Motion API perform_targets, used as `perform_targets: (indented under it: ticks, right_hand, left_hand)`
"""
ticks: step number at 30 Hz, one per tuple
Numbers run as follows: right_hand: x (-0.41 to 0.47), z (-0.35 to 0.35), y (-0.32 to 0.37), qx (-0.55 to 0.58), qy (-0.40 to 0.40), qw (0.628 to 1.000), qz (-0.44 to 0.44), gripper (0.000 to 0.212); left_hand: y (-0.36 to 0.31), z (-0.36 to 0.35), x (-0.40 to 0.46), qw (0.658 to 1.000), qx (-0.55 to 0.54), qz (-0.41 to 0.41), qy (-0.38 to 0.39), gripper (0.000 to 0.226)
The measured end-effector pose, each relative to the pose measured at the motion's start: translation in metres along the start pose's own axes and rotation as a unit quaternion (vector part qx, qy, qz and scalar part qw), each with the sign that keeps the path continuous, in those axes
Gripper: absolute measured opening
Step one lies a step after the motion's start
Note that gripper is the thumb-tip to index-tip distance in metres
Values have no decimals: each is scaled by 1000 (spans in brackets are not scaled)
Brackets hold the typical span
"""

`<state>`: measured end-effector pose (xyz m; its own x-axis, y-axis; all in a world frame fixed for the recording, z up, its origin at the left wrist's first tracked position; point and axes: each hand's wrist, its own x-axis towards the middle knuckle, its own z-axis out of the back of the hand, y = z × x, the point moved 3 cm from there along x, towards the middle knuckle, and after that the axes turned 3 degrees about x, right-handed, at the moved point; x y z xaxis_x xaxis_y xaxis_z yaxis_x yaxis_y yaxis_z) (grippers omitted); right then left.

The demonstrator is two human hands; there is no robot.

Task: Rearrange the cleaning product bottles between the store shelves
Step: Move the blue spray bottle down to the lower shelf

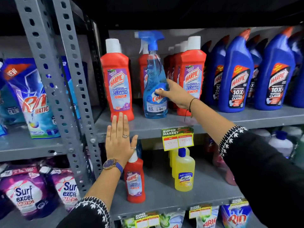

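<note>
A blue Colin spray bottle [154,83] stands upright on the upper grey shelf [148,127]. My right hand [176,93] is wrapped around its lower right side, thumb across the label. A red Harpic bathroom cleaner bottle [117,79] stands to its left. My left hand [119,140] is raised flat, fingers apart, just below that red bottle's base and holds nothing. More red Harpic bottles [191,74] stand behind and to the right of the spray bottle. A smaller red Harpic bottle [134,180] stands on the lower shelf under my left hand.
Blue Harpic toilet cleaner bottles [236,79] fill the right of the upper shelf. Yellow Lizol bottles [184,171] stand on the lower shelf [164,199]. A perforated grey upright [54,79] divides off the left bay, which holds detergent pouches [31,99]. A price tag [177,138] hangs from the shelf edge.
</note>
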<state>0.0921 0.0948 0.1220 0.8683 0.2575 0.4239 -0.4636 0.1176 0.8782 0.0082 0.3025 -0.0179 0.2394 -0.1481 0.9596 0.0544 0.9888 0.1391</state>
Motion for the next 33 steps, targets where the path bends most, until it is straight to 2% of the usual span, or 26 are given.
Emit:
perform_targets:
  ticks: [10, 20, 29, 33]
  right_hand:
    - [-8, -5, 5, 4, -18, 999, 28, 32]
    - [-25, -17, 19, -5, -13, 999, 41, 32]
    - [-83, -46, 49, 76, 20, 996, 50, 26]
    - [-111, -57, 50, 76, 36, 995, 54, 29]
  left_hand:
    - [0, 0, -1, 1000, -5, 4, 19, 65]
    - [0, 3, 2, 999, -18, 6, 37, 65]
    - [3, 10, 4, 997, -27, 3, 77, 71]
    - [14, 10, -18, 994, -78, 24, 76, 78]
